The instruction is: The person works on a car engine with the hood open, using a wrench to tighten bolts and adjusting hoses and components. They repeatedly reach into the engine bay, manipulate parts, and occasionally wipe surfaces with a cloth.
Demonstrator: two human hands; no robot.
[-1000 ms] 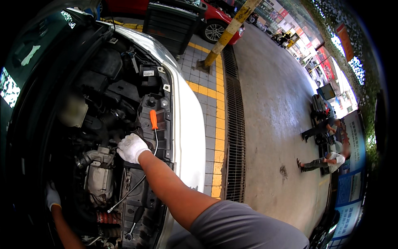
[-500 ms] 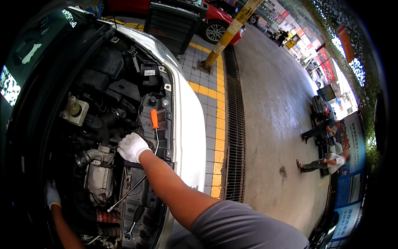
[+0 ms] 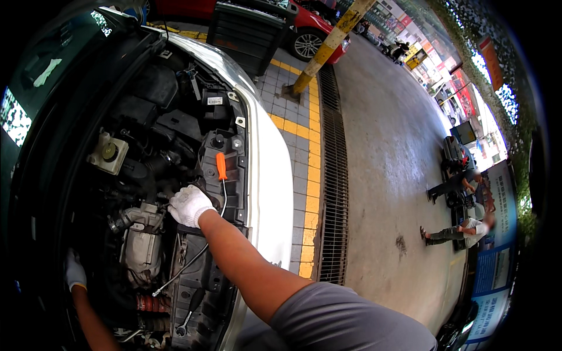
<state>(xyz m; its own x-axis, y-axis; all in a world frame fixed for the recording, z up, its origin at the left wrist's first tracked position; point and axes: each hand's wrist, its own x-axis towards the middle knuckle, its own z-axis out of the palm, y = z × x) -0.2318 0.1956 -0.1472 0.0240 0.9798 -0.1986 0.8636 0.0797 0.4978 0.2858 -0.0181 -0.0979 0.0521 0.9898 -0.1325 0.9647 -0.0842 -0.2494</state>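
My right hand, in a white knit glove, reaches into the engine bay beside the metal engine housing. Its fingers curl downward, and their tips are hidden among dark parts. Under my right wrist and forearm passes a flexible-shaft tool with an orange handle; its bent metal shaft ends lower left. On the front panel lies a ratchet with a black handle. My left hand, also gloved, rests in shadow at the left edge of the bay, its fingers stretched out and partly dark.
A pale fluid reservoir with a dark cap sits at the bay's left. White bodywork borders the right side. Beyond lie a floor grate, a yellow post, a dark tool cabinet and a red car. Two people stand far right.
The view has shifted slightly, so the scene sits a little farther right. Both hands keep their places in the engine bay, and the tools lie as before.
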